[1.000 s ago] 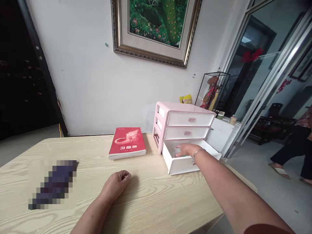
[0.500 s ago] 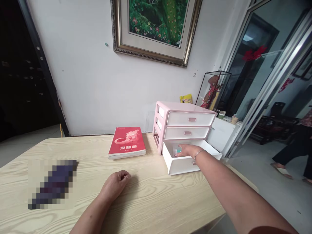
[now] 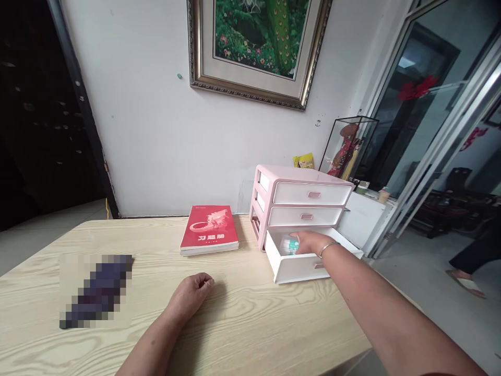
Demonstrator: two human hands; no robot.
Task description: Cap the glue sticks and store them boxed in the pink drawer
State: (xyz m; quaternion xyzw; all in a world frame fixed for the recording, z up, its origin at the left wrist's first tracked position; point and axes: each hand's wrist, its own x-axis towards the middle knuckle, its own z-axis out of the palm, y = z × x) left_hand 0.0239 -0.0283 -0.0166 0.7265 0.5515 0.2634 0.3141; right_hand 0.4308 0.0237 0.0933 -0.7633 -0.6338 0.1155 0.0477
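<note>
My right hand reaches into the pulled-out bottom drawer of a pink and white plastic drawer unit. Its fingertips are closed on a small clear container with a teal part, which looks like a small bottle. The hand hides part of the drawer's inside. A thin bangle circles that wrist. My left hand rests on the pale wood-grain table, loosely curled around nothing, and is nearest to a red book.
A dark pixelated object lies on the table's left side. Behind the drawer unit stand a glass display case and a yellow packet. A person's leg passes on the floor at right, beyond the table's edge.
The small container now shows more fully at my right fingertips inside the drawer. The view has shifted slightly, and the person at right has moved further right. My left hand has not moved.
</note>
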